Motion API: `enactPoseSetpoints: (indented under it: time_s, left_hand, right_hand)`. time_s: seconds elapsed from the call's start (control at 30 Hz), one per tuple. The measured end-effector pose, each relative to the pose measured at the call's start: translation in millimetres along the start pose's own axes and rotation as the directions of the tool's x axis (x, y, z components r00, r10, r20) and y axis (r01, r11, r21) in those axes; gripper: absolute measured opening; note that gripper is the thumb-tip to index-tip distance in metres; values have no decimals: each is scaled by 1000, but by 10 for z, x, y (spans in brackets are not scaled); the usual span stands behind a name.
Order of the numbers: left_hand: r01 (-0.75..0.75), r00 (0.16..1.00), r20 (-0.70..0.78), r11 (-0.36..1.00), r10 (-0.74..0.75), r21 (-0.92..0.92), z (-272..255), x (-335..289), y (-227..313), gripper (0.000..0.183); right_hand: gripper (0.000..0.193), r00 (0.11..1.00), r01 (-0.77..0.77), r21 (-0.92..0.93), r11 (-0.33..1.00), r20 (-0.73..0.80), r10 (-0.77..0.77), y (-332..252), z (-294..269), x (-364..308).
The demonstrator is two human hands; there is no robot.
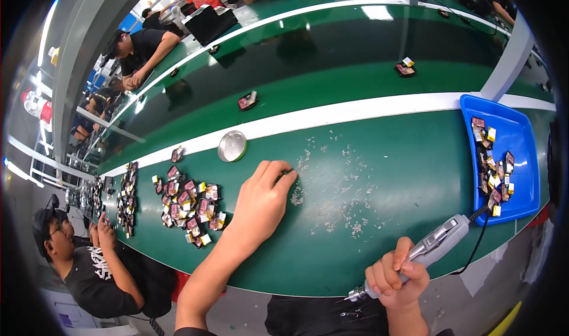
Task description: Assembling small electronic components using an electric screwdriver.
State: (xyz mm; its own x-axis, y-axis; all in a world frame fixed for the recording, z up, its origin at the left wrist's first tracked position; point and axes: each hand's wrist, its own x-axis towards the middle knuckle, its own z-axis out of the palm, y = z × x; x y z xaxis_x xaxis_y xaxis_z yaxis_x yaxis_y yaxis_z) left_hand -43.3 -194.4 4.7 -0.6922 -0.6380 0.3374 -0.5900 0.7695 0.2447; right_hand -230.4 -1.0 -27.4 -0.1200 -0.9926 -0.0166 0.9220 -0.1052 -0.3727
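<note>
Many tiny silvery pieces [341, 197], too small to make out clearly but screw-like, lie scattered over the green worktable [415, 158]. At their left edge, my left hand [264, 197] reaches down with bent fingers drawn together; whatever is between the fingertips is too small to see. My right hand [400, 277] is wrapped around a grey electric screwdriver [438, 241] near the table's front edge. Its bit points down and left, toward my lap, and touches nothing. A black cord runs from its upper end.
Left of my left arm sits a heap of small black-and-pink modules [189, 205] with white and yellow tabs. A round metal tin [232, 146] stands behind. A blue tray [527, 170] holds more modules at right. Beyond the white rail, modules [248, 101] lie on a green conveyor belt [332, 87]. Co-workers [101, 265] sit at left.
</note>
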Motion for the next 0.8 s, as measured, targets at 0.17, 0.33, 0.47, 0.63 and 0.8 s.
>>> enactPoseSetpoints:
  time_s: [0.17, 0.33, 0.47, 0.63, 0.8]
  left_hand:
    - [-178, 984, 41, 966, 173, 186, -16, 49, 3, 21]
    - [-30, 1000, 3, 992, 30, 125, 36, 50, 53, 16]
    - [14, 1000, 18, 991, -16, 135, 28, 50, 57, 12]
    - [75, 993, -86, 993, -83, -94, -96, -10, -34, 12]
    - [88, 984, -137, 981, -113, -172, -112, -172, -260, 13]
  right_hand:
    - [9, 996, -76, 107, 991, 49, 71, -10, -12, -37]
    - [7, 991, -110, 192, 975, 91, 94, 43, -22, -59]
    - [8, 986, -144, 159, 977, 102, 129, 65, -32, -38]
    - [8, 999, -39, 64, 997, 20, 38, 30, 15, -93]
    - [8, 999, -36, 16, 999, -14, 36, 71, 77, -12]
